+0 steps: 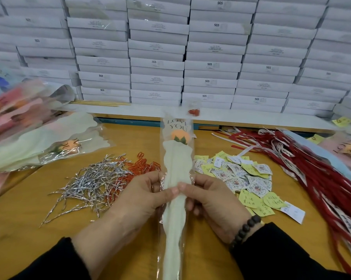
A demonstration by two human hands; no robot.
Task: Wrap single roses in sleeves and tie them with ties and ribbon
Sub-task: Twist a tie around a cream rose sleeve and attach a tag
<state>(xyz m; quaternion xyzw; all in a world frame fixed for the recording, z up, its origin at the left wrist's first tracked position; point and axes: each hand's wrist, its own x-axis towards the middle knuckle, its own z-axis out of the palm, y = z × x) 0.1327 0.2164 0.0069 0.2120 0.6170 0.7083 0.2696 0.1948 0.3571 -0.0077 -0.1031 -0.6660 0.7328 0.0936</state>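
Observation:
An orange rose (180, 135) sits inside a clear sleeve (176, 170) with a pale cream liner and "LOVE YOU" print. The sleeve stands upright in the middle of the view. My left hand (139, 196) and my right hand (208, 201) grip its narrow middle from both sides, thumbs meeting on the front. A heap of silver twist ties (93, 182) lies on the wooden table (25, 217) left of my hands. Red ribbons (312, 168) lie in a long bundle at the right.
Orange-red clips (144, 165) lie behind the ties. Stickers and yellow notes (245, 176) are piled right of the sleeve. Sleeved roses (35, 142) are stacked at the left, more at the far right (350, 150). White boxes (156, 63) form a wall behind.

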